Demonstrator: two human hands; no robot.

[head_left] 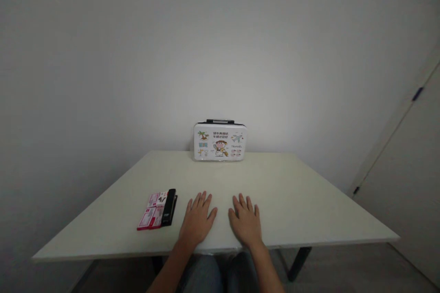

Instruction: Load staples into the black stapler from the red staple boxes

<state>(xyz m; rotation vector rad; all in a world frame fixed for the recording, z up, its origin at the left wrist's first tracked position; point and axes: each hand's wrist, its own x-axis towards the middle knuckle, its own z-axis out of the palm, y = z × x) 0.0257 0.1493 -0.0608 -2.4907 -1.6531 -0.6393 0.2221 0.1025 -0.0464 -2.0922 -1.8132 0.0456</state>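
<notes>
Both hands lie flat, palms down, fingers spread, gripping nothing, near the front edge of the surface (309, 201): left hand (197, 219), right hand (245, 222), slightly apart. Just left of the left hand, not touching it, a black stapler (169, 207) lies against red-and-white packets (153, 210). A small illustrated case (220, 142) stands upright at the far edge, well apart; nothing looks handled yet.

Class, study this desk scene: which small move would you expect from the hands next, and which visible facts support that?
Probably the left hand slides left to the black stapler. Both hands lie flat and hold nothing, the right hand too. The stapler with the red-and-white packets lies just beside the left hand; the illustrated case stands far back.
</notes>
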